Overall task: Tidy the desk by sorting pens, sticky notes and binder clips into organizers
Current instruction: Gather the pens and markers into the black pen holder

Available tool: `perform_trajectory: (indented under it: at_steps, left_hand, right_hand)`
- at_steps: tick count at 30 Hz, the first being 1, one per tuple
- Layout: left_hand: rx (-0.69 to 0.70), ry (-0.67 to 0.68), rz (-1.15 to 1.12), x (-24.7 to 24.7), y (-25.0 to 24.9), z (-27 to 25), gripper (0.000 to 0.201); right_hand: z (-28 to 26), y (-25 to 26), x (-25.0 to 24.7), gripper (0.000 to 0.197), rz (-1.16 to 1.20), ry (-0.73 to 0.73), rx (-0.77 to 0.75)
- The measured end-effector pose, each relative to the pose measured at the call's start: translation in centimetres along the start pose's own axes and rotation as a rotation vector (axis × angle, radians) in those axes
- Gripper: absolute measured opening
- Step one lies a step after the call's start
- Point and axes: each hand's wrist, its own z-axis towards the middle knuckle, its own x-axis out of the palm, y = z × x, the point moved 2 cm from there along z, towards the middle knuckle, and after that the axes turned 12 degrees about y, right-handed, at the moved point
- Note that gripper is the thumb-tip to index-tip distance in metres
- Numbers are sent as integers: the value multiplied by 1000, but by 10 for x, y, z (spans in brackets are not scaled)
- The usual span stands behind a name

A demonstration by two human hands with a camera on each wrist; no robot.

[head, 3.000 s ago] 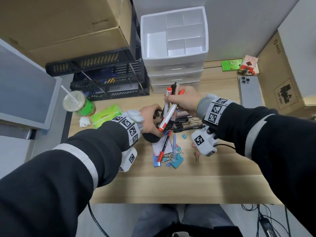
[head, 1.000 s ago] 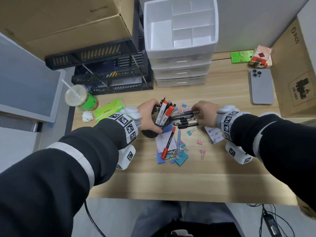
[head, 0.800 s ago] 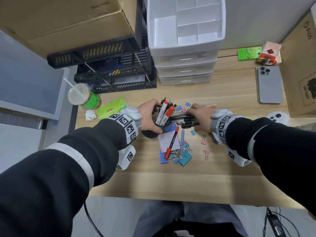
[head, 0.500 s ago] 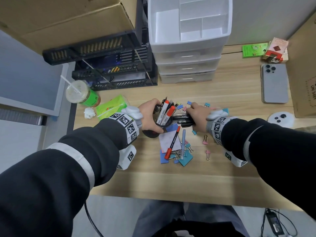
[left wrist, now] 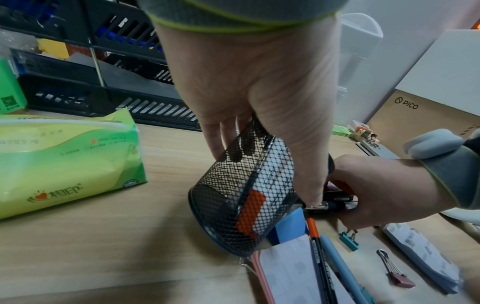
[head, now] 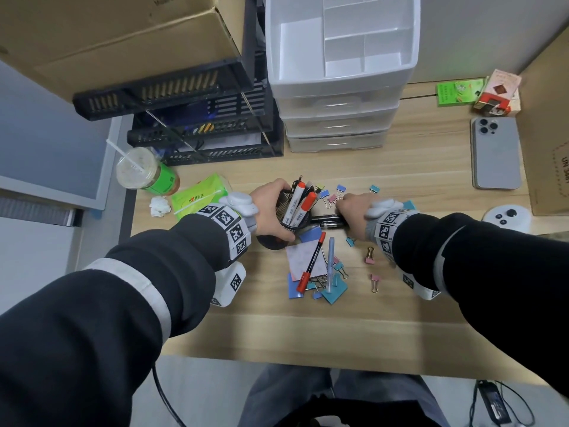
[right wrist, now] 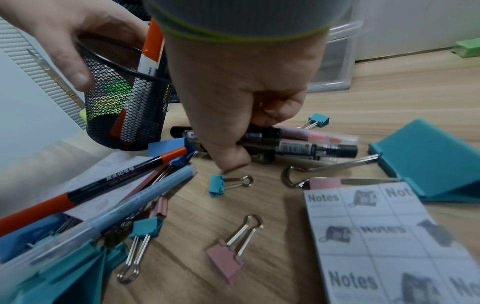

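1. left hand (head: 268,211) grips the mesh cup (left wrist: 241,207), tilted toward the right hand; base edge on the bench (head: 400,318).
2. markers (head: 300,204) stand inside the cup.
3. right hand (head: 354,211) is curled round a bundle of pens (right wrist: 298,146) lying flat on the bench, just right of the cup.
4. below the right hand: loose clips (right wrist: 228,261), red pen (head: 312,261), blue pen (head: 330,265).
5. notes pad (right wrist: 376,242) lies under the right wrist.

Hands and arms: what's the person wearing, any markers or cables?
Both arms wear black sleeves, each with a pale grey band. The left hand and right hand are bare. Each wrist carries a grey cuff edged in green, a strip of black-and-white square tags and a white camera housing. A black cable hangs under the left arm.
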Motion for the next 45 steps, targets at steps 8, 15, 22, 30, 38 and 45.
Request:
perform_trajectory:
  at_steps: [8,15,22,30,38,45]
  left_hand:
    - [-5,6,14,1,-3,1,99]
    - [-10,7,25,-1,-6,-2,97]
    - [-30,5,46,-3,-11,-5,101]
    - [-65,8,90,-2,-17,-9,102]
    - [-120,23,107,3,-25,-12,104]
    - [-35,0,38,7,-36,-15,108]
  right_hand:
    - [-3,-2,1,15,-47,25,14]
    - [-18,-12,-6,22,-50,-18,27]
    - [-40,-30,-17,13,34,-44,5]
    - [-65,-42,-39,13,583,-242,9]
    - [-88,-26,-88,9,1144,-442,-318]
    - [-83,20,-84,19,1236,-424,-470]
